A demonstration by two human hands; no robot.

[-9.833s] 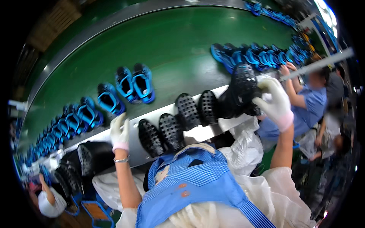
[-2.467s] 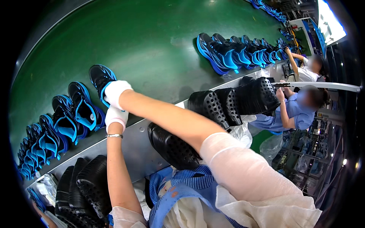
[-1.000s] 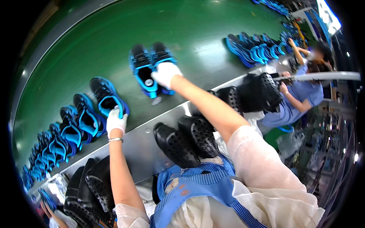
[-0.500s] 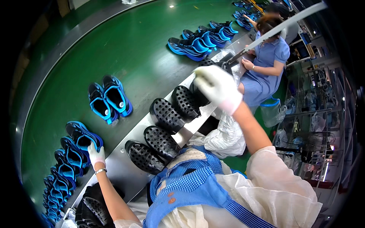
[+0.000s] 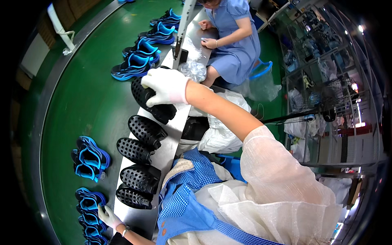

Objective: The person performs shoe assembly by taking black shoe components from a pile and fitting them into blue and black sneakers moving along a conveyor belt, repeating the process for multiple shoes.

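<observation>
My right hand (image 5: 167, 87), in a white glove, reaches across the metal ledge, its fingers and thumb closed around a black perforated shoe tree (image 5: 141, 93). The palm hides part of that piece. Several more such shoe trees (image 5: 139, 179) lie in a row along the ledge nearer to me. My left hand (image 5: 109, 217), also gloved, is low at the left with its fingers apart, beside a row of black and blue sneakers (image 5: 90, 200). I cannot tell whether its fingertips touch the nearest one. A pair of sneakers (image 5: 92, 159) sits farther up the green surface.
The green belt (image 5: 81, 106) runs along the left of the metal ledge (image 5: 163, 153). More sneakers (image 5: 134, 65) stand at its far part. A white post (image 5: 184, 36) rises from the ledge near crumpled clear plastic (image 5: 194, 71). A co-worker in blue (image 5: 232, 36) sits beyond; wire racks (image 5: 322, 90) are at right.
My view has turned, shifting the scene left and down. My right hand, blurred above the shoe trees before, now grips one. My left hand, earlier on a sneaker, now has its fingers spread beside the row.
</observation>
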